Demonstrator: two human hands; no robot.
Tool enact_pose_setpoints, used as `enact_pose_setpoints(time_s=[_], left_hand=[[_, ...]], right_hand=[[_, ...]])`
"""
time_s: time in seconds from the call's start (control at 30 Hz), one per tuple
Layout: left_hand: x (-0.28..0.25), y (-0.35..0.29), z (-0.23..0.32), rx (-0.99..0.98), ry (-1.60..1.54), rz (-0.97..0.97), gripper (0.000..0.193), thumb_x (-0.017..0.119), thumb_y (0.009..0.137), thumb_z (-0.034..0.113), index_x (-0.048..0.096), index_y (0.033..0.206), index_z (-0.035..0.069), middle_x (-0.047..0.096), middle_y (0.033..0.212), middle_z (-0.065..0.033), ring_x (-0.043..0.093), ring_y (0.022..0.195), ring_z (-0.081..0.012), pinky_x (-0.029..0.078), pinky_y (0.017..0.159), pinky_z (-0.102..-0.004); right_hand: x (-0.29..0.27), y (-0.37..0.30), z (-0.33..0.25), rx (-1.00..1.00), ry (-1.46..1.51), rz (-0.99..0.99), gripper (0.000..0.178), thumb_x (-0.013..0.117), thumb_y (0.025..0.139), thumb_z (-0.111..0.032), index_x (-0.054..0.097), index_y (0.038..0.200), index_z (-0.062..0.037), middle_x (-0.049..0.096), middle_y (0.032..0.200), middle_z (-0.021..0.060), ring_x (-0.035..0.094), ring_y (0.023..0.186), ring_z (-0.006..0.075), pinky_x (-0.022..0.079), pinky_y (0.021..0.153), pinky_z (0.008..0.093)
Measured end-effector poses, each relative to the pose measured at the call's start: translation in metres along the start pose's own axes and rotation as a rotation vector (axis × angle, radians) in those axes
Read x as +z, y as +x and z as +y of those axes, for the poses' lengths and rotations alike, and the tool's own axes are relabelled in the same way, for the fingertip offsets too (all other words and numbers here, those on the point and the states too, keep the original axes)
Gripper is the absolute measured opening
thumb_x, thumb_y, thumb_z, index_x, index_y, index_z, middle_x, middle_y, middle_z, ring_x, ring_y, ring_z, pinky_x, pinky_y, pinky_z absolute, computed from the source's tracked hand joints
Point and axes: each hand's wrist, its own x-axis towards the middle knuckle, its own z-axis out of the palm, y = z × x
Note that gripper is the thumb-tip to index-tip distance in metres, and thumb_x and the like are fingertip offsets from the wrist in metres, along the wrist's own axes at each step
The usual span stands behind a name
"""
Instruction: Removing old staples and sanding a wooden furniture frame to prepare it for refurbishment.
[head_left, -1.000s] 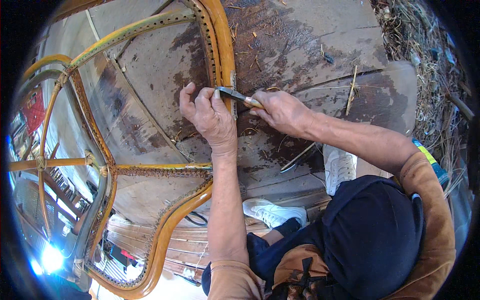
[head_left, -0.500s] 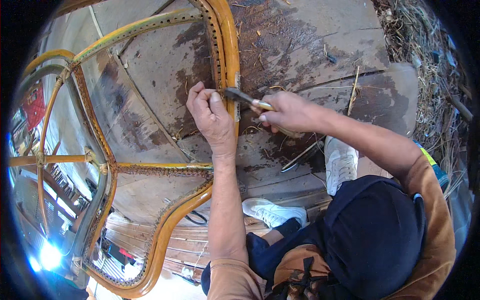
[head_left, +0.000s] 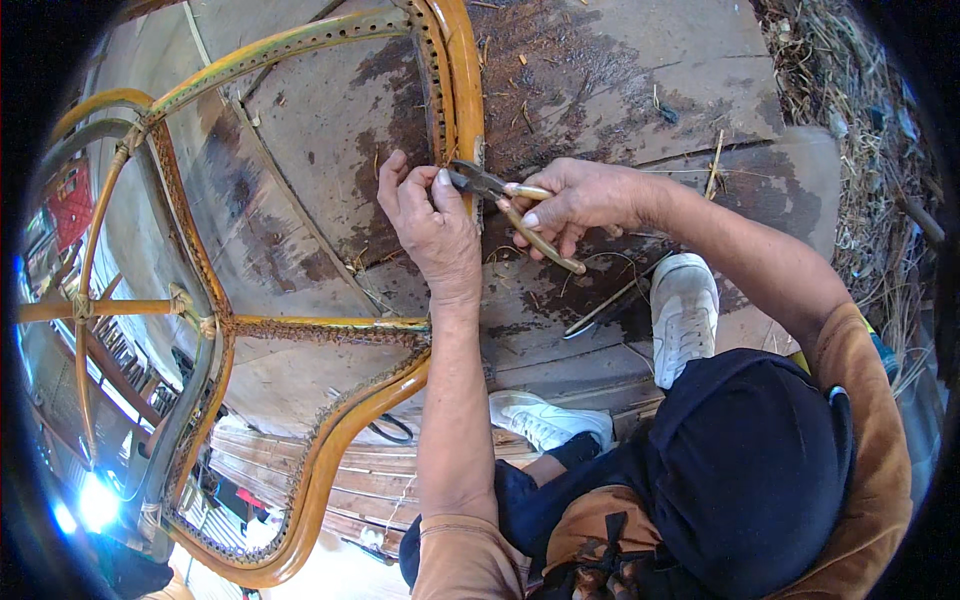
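Note:
In my right hand [head_left: 580, 205] is a pair of pliers [head_left: 525, 190] with dark metal jaws and yellowish handles, which stand apart. The jaws reach over the edge of a rattan furniture frame [head_left: 462, 80], close by my left thumb. My left hand [head_left: 430, 225] is at the frame's inner strip, which has a row of small holes. Its thumb and forefinger come together beside the jaws, while other fingers are bent. Whatever they pinch is too small to make out. Brown glossy poles form the frame, and short fibre ends line its lower section [head_left: 330, 333].
Worn, stained boards [head_left: 620, 90] lie under the frame. A thin tool with a blade-like end [head_left: 605, 308] rests near my white shoe [head_left: 685, 325]. Dry fibre scraps [head_left: 850, 130] are heaped at the right. A bright light [head_left: 98, 503] glares at the lower left.
The pliers have turned, and their spread handles show more plainly now. My right-hand fingers have loosened around them. My left fingers have shifted slightly, with the thumb closer to the jaws.

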Motion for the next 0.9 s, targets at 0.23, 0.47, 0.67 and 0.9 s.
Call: enact_pose_setpoints(time_s=[0.23, 0.47, 0.67, 0.9], left_hand=[[0.005, -0.003, -0.002, 0.065, 0.058, 0.027, 0.008, 0.055, 0.091, 0.003, 0.055, 0.097, -0.003, 0.045, 0.128, -0.0216, 0.046, 0.119, -0.0347, 0.041, 0.098, -0.0427], [0.006, -0.003, -0.004, 0.066, 0.032, 0.026, 0.009, 0.053, 0.092, 0.003, 0.054, 0.099, -0.003, 0.045, 0.127, -0.0214, 0.046, 0.119, -0.0351, 0.040, 0.098, -0.0426], [-0.001, -0.008, -0.001, -0.004, -0.003, 0.052, 0.016, 0.050, 0.093, 0.004, 0.053, 0.107, -0.003, 0.045, 0.128, -0.0216, 0.045, 0.121, -0.0347, 0.038, 0.102, -0.0419], [-0.004, -0.009, -0.005, -0.091, -0.059, 0.130, 0.018, 0.046, 0.093, 0.001, 0.054, 0.109, -0.004, 0.048, 0.127, -0.0205, 0.045, 0.123, -0.0323, 0.035, 0.106, -0.0417]], right_hand=[[-0.005, -0.002, -0.014, 0.109, 0.082, -0.011, 0.026, 0.060, 0.093, -0.020, 0.057, 0.109, 0.0008, 0.068, 0.091, 0.0100, 0.070, 0.076, 0.0172, 0.055, 0.052, 0.0244], [0.010, -0.002, -0.015, 0.040, -0.266, 0.120, 0.021, 0.060, 0.094, -0.024, 0.059, 0.093, -0.0027, 0.063, 0.073, 0.0024, 0.063, 0.060, 0.0108, 0.047, 0.050, 0.0251], [0.018, 0.002, -0.009, -0.074, -0.495, 0.277, 0.023, 0.057, 0.094, -0.021, 0.059, 0.084, 0.0001, 0.062, 0.066, 0.0040, 0.062, 0.056, 0.0151, 0.051, 0.055, 0.0331], [0.025, 0.003, 0.000, -0.093, -0.639, 0.391, 0.024, 0.058, 0.094, -0.022, 0.061, 0.086, 0.0007, 0.062, 0.064, 0.0088, 0.063, 0.056, 0.0177, 0.050, 0.055, 0.0371]])
